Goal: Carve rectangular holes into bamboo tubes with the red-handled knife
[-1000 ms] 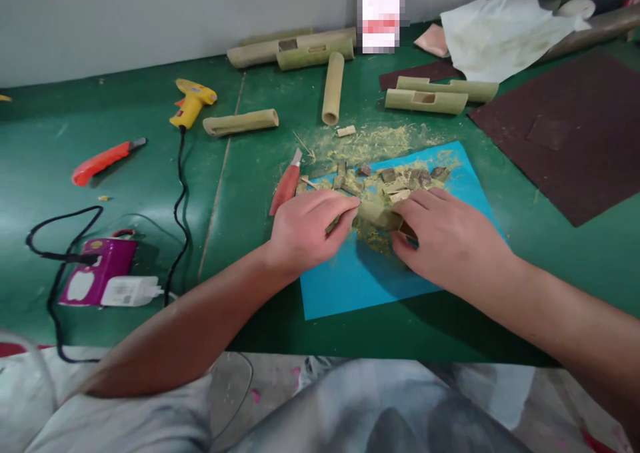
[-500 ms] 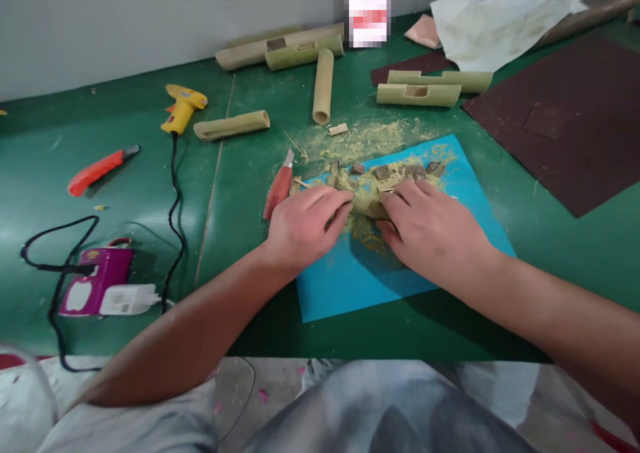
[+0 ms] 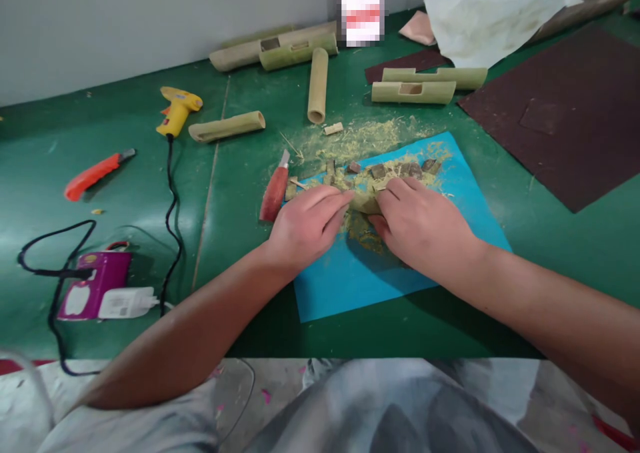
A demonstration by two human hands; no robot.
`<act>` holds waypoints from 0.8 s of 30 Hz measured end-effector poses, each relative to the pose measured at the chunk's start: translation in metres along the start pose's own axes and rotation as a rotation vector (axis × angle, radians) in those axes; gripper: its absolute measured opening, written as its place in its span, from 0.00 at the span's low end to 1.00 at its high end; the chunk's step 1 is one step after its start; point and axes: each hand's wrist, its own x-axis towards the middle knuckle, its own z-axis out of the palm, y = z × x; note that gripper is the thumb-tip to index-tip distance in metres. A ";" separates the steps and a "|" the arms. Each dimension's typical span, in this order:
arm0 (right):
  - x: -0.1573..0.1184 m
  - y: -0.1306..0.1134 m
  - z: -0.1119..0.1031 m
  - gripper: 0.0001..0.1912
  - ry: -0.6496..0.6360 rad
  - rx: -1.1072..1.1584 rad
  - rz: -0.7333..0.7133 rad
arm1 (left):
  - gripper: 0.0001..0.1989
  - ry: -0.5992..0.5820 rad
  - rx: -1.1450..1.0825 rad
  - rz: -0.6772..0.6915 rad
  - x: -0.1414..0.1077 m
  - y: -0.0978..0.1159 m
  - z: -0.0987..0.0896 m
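Observation:
A short bamboo tube (image 3: 365,203) lies across between my two hands, just above the blue sheet (image 3: 370,276). My left hand (image 3: 311,223) is closed on its left end, thumb and fingers pressed together. The other end is gripped by my right hand (image 3: 417,216), whose curled fingers hide much of it. Shavings and sawdust (image 3: 365,229) lie beneath and around the tube. Several small dark chips (image 3: 378,171) sit just beyond my fingers. Close to my left hand rests a red-handled carving knife (image 3: 275,193), its blade pointing away from me.
Cut bamboo tubes lie at the back, including an upright-pointing one (image 3: 317,86) and a notched one (image 3: 413,93). On the left are a yellow glue gun (image 3: 179,111), an orange utility knife (image 3: 97,175) and a purple power box (image 3: 103,279). Brown sandpaper (image 3: 565,126) covers the right.
My right hand has shifted slightly left along the bamboo tube, while my left hand keeps its grip. The whole view has moved a little.

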 end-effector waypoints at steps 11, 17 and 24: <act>0.005 -0.001 0.001 0.07 0.044 0.043 -0.046 | 0.12 -0.012 0.056 0.082 -0.001 -0.001 0.003; 0.006 0.002 0.002 0.06 0.019 0.073 -0.051 | 0.13 -0.039 0.041 0.045 -0.001 -0.001 0.004; 0.006 0.001 0.001 0.05 -0.026 0.080 -0.037 | 0.13 -0.053 0.022 0.051 -0.001 -0.002 0.005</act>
